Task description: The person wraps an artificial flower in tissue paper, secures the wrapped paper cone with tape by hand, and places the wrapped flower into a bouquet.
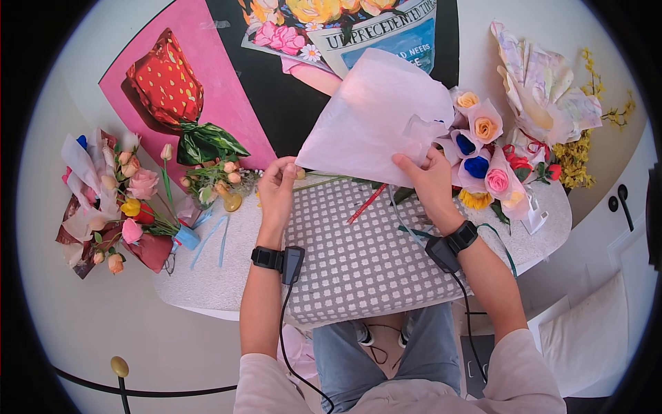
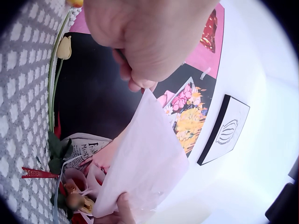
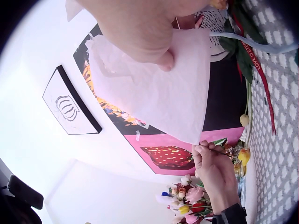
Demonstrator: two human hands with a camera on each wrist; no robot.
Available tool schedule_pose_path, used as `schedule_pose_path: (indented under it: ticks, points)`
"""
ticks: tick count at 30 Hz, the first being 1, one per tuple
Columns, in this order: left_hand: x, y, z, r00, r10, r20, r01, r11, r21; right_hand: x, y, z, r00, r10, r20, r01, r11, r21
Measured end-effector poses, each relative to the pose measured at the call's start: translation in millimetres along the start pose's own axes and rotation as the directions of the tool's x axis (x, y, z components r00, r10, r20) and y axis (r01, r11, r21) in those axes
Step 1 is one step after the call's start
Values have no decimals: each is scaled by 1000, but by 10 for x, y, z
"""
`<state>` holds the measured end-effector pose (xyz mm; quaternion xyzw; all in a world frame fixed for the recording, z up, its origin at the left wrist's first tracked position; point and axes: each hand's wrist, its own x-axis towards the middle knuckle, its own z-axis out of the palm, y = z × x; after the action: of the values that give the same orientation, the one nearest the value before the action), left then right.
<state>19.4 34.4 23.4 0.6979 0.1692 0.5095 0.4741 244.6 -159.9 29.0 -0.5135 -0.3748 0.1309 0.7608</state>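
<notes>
A sheet of pale pink wrapping paper (image 1: 376, 114) is held up over the far side of the table. My left hand (image 1: 277, 193) pinches its lower left corner between thumb and fingers. On the lower right edge, my right hand (image 1: 436, 190) grips the sheet, with the thumb on the near face and the fingers behind. The right wrist view shows the paper (image 3: 154, 84) spread between both hands, its corner narrowing to the fingertips of the left hand (image 3: 212, 168). Below the paper, a red printed ribbon (image 1: 365, 203) lies on the grey checked cloth (image 1: 358, 262).
Wrapped roses (image 1: 476, 148) stand close to the right hand, beside a white-wrapped bouquet (image 1: 545, 96). At left lie more bouquets (image 1: 124, 207) and pale blue ribbon strips (image 1: 210, 241). Yellow tulips (image 2: 64, 47) with long stems lie along the cloth's far edge. Paintings lean behind the table.
</notes>
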Motion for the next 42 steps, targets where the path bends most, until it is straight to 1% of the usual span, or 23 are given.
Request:
schedule_pose_path:
  ticks: [1, 2, 4, 10, 17, 20, 23, 26, 28, 34, 38, 42]
  points:
    - [-7, 1, 15, 1000, -28, 8, 28, 999, -38, 1, -1, 1, 1000, 0, -2, 0, 1000, 4]
    - [-14, -3, 22, 1000, -28, 8, 28, 999, -38, 1, -5, 2, 1000, 0, -2, 0, 1000, 4]
    - [-29, -27, 31, 993, -115, 37, 117, 992, -52, -3, -25, 2, 1000, 4, 18, -4, 1000, 18]
    - [-16, -138, 19, 992, -112, 52, 116, 988, -98, 1, -63, 4, 1000, 11, 17, -12, 998, 64]
    - [-40, -122, 21, 991, -124, 59, 128, 990, -62, -3, -72, -1, 1000, 9, 7, -9, 998, 55]
    - [-42, -126, 25, 993, -106, 61, 108, 993, -43, 1, -56, -4, 1000, 15, 3, -15, 998, 54]
    - [-44, -120, 39, 995, -89, 45, 90, 996, -28, 6, -34, -8, 1000, -9, -2, 9, 999, 50]
    - [-41, -124, 47, 995, -65, 74, 69, 997, -46, 4, -43, -16, 1000, -2, -11, 2, 1000, 29]
    - [-40, -125, 67, 998, -2, 63, 1, 1000, 14, 12, -35, -26, 1000, -11, 3, 11, 999, 34]
    - [-61, -51, 75, 997, -4, 79, -2, 998, 66, 18, -2, -30, 1000, -12, 3, 12, 1000, 19]
    - [-59, -62, 55, 996, -18, 87, 11, 997, 80, 34, 33, -51, 1000, -25, 14, 25, 1000, 19]
    - [-69, -34, 14, 988, -109, 111, 106, 994, 32, 32, 31, -48, 1000, -16, 1, 16, 1000, 10]
